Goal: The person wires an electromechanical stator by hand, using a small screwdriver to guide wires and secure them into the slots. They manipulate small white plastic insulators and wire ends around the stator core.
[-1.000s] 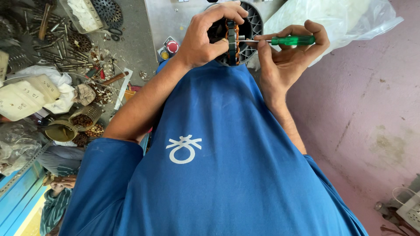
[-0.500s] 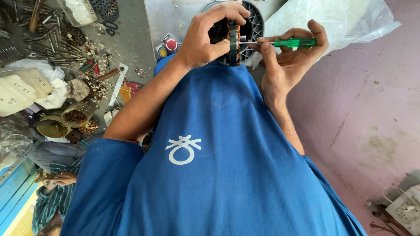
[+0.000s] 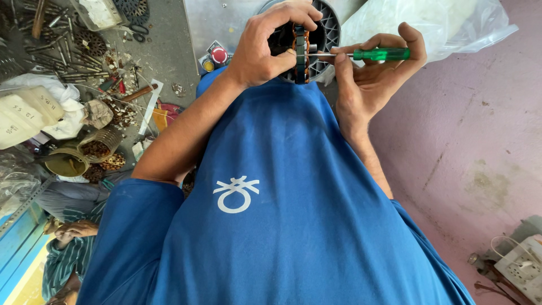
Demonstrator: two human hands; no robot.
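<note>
A round motor part with copper-coloured windings [image 3: 301,48] sits at the top centre of the view, held edge-on just above the person's blue shirt [image 3: 293,197]. The left hand [image 3: 265,48] wraps over it from the left, fingers curled across the top and thumb pressed beneath, so this grip is closed around the part. Behind the part stands a grey slotted round housing [image 3: 329,28], partly hidden by the hands.

To the right of the motor part, the right hand [image 3: 367,79] pinches a green-handled screwdriver [image 3: 372,55]; its grip is closed on the handle, with the thin shaft lying level and its tip reaching the side of the part. Behind that hand lies a clear plastic bag [image 3: 429,22] of pale material.

Left of the motor part, a grey worktop [image 3: 164,51] carries two small tins with red and yellow lids [image 3: 213,57], scattered metal rods and tools, a wooden-handled tool [image 3: 135,93], dark toothed discs, and loose bits of debris. Further left are white plastic jugs [image 3: 25,113], a crumpled cloth, and a wire-mesh cup and a tin holding small brown parts [image 3: 99,144].

Right of the motor part and below it spreads a pink, stained floor [image 3: 468,147]. A white socket box with cables [image 3: 522,262] stands at its lower right corner. At the lower left, another person's hand and striped sleeve [image 3: 68,248] show beside a blue board.
</note>
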